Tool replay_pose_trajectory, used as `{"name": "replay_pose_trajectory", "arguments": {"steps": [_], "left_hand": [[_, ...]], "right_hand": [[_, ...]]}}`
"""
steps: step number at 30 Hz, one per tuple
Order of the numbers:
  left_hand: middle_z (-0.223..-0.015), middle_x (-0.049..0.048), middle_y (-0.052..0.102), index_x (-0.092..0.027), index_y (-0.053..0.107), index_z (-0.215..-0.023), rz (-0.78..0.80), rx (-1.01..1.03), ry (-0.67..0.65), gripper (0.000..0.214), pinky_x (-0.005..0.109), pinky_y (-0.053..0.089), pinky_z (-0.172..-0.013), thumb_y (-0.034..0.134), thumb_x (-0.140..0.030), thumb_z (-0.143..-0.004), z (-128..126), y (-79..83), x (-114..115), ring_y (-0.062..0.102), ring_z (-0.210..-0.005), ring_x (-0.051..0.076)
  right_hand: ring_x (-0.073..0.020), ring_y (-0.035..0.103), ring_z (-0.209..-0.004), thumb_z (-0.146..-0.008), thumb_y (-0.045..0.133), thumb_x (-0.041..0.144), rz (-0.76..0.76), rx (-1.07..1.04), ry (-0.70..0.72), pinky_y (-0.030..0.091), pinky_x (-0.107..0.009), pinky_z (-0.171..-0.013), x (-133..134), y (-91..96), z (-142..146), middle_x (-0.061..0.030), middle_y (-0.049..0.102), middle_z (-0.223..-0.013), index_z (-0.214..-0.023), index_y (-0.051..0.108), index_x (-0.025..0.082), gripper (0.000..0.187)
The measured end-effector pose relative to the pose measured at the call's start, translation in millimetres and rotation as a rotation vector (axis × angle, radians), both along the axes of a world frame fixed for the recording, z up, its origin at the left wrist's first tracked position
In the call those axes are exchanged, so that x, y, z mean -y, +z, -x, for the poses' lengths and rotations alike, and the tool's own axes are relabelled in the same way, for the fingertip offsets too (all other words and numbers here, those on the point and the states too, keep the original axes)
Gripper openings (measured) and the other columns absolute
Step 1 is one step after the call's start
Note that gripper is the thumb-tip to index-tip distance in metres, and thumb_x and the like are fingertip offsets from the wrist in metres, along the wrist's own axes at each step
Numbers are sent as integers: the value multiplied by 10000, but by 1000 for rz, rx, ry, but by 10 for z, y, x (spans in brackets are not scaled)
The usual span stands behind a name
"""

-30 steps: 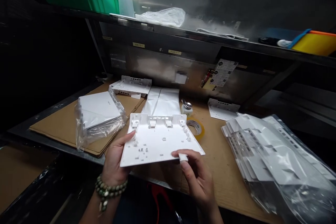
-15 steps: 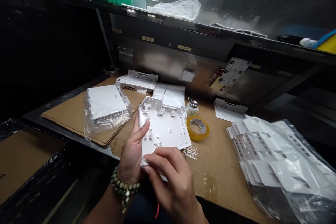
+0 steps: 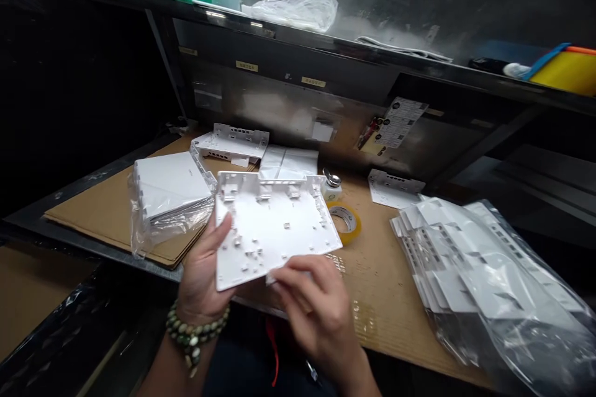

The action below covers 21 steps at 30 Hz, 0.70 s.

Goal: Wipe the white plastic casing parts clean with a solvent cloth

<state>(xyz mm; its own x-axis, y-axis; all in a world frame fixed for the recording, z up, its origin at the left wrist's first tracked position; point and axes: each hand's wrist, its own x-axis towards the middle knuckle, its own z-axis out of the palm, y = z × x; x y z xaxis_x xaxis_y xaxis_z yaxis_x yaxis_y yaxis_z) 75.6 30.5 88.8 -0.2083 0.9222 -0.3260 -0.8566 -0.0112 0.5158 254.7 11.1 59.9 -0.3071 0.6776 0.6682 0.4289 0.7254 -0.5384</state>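
White panel (image 3: 279, 223) is in your left hand (image 3: 202, 279) over the desk (image 3: 93, 178), thumb on top, other fingers hidden underneath. Your right hand (image 3: 321, 304) is pinched nearly closed on some hard-to-make-out white bit (image 3: 270, 280). Tape roll (image 3: 352, 231) is partly blocked.

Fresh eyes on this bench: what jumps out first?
The white panel, held at its left side by the left hand; the right hand pinches a small white piece by the panel's near edge. Then the yellow tape roll right of it, bagged white parts farther right.
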Motion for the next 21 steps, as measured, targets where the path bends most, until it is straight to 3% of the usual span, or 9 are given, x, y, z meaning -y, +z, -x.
{"name": "replay_pose_trajectory", "arguments": {"steps": [4,6,12,17,21], "left_hand": [[-1313,49,742,-278,518,-1497,140,105,30,567,535,476,-1147,615,-357,-944,313,-34,29,564,-1363,349],[-1298,11,747,-315,513,-1500,165,44,58,636,516,477,-1152,675,-418,-893,400,-62,59,525,-1398,339],[-1287,-98,732,-475,489,-1491,230,-246,31,721,489,549,-1093,737,-518,-815,467,-125,116,471,-1446,298],[-1253,-109,733,-509,389,-1540,363,-155,-56,855,524,577,-1064,763,-533,-772,509,-105,113,533,-1391,323],[-1284,-84,705,-460,266,-1601,290,-130,-60,957,528,577,-1061,753,-513,-780,635,-237,143,493,-1407,333]], "right_hand": [[-199,650,-1011,-941,698,154,33,-123,-351,542,-357,-885,-180,-138,-539,-52,681,-1067,-1093,751,271,200],[-195,650,-1011,-940,704,156,13,-156,-433,538,-352,-890,-217,-159,-682,-46,680,-1073,-1092,755,278,202],[-188,647,-1013,-944,693,140,10,-71,-322,535,-347,-917,-227,-130,-605,-42,693,-1057,-1111,750,269,218],[-180,647,-1028,-942,686,118,3,-117,-305,539,-335,-914,-228,-199,-599,-41,691,-1063,-1116,743,271,239],[-189,658,-990,-951,684,155,28,-54,-304,548,-350,-882,-313,-295,-700,-37,705,-1046,-1077,755,272,187]]}}
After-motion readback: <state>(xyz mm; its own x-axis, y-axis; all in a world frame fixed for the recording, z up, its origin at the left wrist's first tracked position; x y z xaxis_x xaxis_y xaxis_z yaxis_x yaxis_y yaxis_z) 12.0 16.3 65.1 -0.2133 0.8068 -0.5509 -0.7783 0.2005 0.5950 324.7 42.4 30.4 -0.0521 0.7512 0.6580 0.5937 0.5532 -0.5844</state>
